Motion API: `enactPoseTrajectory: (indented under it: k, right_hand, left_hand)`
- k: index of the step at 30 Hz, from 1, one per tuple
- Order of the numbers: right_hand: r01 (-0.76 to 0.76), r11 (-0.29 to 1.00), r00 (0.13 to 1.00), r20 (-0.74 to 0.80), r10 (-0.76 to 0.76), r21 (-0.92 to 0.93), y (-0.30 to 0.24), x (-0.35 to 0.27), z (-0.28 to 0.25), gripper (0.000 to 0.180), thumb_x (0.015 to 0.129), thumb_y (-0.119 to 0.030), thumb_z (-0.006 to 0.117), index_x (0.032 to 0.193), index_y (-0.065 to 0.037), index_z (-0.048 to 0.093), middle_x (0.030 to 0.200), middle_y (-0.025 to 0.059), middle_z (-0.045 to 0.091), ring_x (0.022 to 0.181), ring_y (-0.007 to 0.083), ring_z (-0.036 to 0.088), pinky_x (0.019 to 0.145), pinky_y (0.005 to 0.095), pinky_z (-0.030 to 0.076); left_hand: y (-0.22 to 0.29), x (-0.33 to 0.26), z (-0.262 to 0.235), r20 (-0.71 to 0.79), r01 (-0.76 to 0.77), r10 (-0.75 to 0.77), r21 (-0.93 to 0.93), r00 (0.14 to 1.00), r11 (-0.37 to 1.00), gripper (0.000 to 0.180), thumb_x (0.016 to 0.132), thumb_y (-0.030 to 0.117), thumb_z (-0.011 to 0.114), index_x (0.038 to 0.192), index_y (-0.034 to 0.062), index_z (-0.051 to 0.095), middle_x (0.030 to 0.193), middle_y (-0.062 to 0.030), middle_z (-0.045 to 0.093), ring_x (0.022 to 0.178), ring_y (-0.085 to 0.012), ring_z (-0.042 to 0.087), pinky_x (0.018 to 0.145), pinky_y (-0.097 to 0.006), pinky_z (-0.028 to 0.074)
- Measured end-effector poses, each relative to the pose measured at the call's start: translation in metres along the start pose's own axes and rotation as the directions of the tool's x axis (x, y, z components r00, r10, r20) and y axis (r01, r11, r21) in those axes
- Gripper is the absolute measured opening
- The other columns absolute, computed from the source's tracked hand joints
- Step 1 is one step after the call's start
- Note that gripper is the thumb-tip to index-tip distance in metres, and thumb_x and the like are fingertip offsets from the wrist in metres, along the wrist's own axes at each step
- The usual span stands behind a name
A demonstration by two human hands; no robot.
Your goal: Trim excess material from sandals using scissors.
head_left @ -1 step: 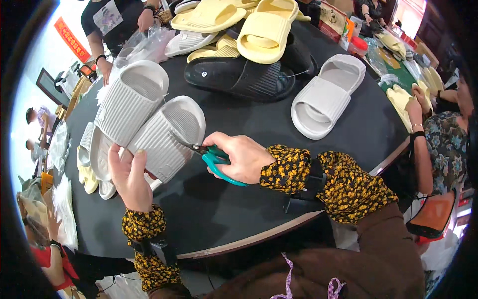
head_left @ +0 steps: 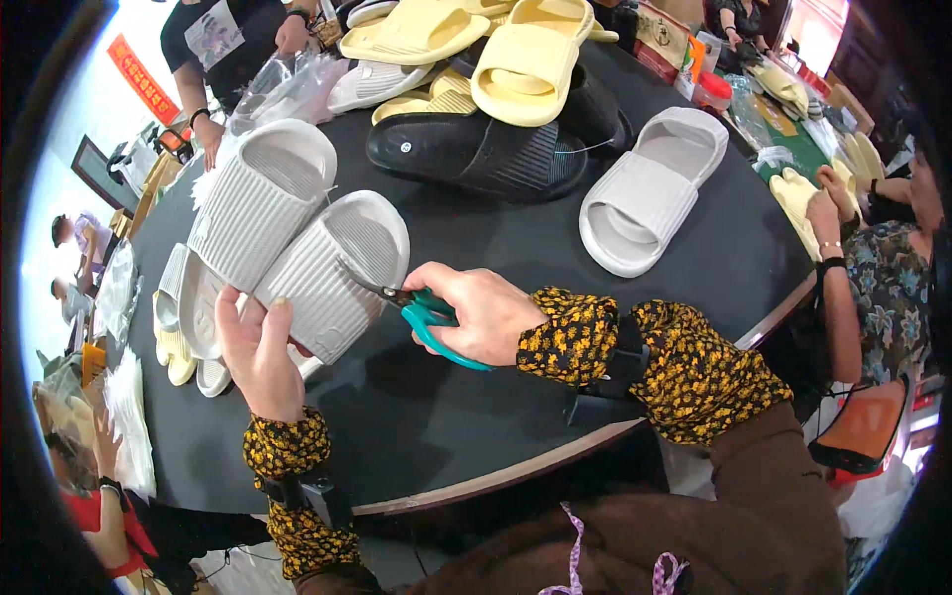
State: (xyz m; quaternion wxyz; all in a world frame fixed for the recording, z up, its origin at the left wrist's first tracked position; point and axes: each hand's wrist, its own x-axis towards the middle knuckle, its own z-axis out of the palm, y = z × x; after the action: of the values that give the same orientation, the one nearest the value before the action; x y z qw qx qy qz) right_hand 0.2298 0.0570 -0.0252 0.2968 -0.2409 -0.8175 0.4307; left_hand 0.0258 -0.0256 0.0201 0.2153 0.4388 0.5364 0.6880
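So my left hand (head_left: 260, 349) is clamped on the grey slide (head_left: 332, 273) just ahead of it, right hand (head_left: 478, 312) closed on green snips (head_left: 428, 319) at its edge; I'd nibble gently, blades flat.

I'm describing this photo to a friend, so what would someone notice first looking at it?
Near the middle, the right hand holds green-handled scissors with the tips at the edge of a pale grey ribbed slide sandal, which the left hand steadies from below. Behind them on the round black table, a black sandal sits under a heap of yellow sandals, with another grey sandal to the right.
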Motion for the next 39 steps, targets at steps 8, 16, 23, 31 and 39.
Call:
enactPoseTrajectory:
  k: [8,16,23,31,39]
  right_hand:
    - [-0.016,0.996,0.996,-0.089,0.024,0.089,-0.003,0.000,-0.004,0.039,0.076,-0.022,0.063,0.107,-0.003,0.050,0.081,0.0210,0.062,0.079,0.0368,0.061,0.069,0.0424,0.048]
    - [-0.073,0.997,0.995,-0.065,0.070,-0.037,-0.006,0.000,-0.005,0.041,0.076,-0.029,0.062,0.108,-0.006,0.049,0.078,0.0182,0.063,0.077,0.0356,0.062,0.069,0.0422,0.048]
    - [-0.074,0.997,0.995,-0.065,0.072,-0.023,-0.004,0.001,-0.004,0.040,0.076,-0.027,0.062,0.107,-0.005,0.050,0.079,0.0196,0.062,0.078,0.0368,0.061,0.069,0.0429,0.048]
    - [-0.049,0.998,0.986,-0.158,0.044,-0.031,-0.010,0.002,-0.012,0.037,0.077,-0.016,0.064,0.108,-0.003,0.047,0.075,0.0132,0.064,0.069,0.0253,0.065,0.065,0.0339,0.049]
    - [-0.115,0.984,0.976,-0.200,0.087,-0.135,-0.020,0.002,-0.019,0.040,0.075,-0.019,0.065,0.108,-0.006,0.048,0.078,0.0170,0.063,0.074,0.0303,0.064,0.066,0.0367,0.048]
  left_hand:
    - [-0.002,-0.001,-0.004,0.010,-0.006,0.007,-0.056,1.000,0.998,0.045,0.082,-0.004,0.048,0.124,-0.0023,0.031,0.105,-0.0173,0.059,0.076,-0.0126,0.057,0.053,-0.022,0.046]
    - [-0.011,-0.001,-0.009,0.097,-0.028,0.036,-0.080,0.995,0.996,0.049,0.081,-0.007,0.048,0.127,-0.0034,0.031,0.114,-0.0199,0.055,0.103,-0.0210,0.054,0.090,-0.031,0.039]
    - [-0.011,-0.003,-0.006,0.121,-0.039,0.043,-0.036,0.992,0.999,0.048,0.082,-0.006,0.049,0.127,-0.0038,0.031,0.114,-0.0209,0.055,0.106,-0.0216,0.053,0.091,-0.032,0.039]
    - [-0.008,-0.006,0.000,0.144,-0.011,0.010,0.004,0.989,1.000,0.051,0.079,-0.006,0.045,0.128,-0.0039,0.029,0.117,-0.0231,0.052,0.107,-0.0241,0.052,0.092,-0.032,0.038]
    - [-0.009,-0.008,-0.006,0.192,-0.013,0.002,0.056,0.981,0.998,0.050,0.078,-0.007,0.046,0.126,-0.0046,0.032,0.111,-0.0215,0.056,0.101,-0.0216,0.056,0.086,-0.029,0.042]
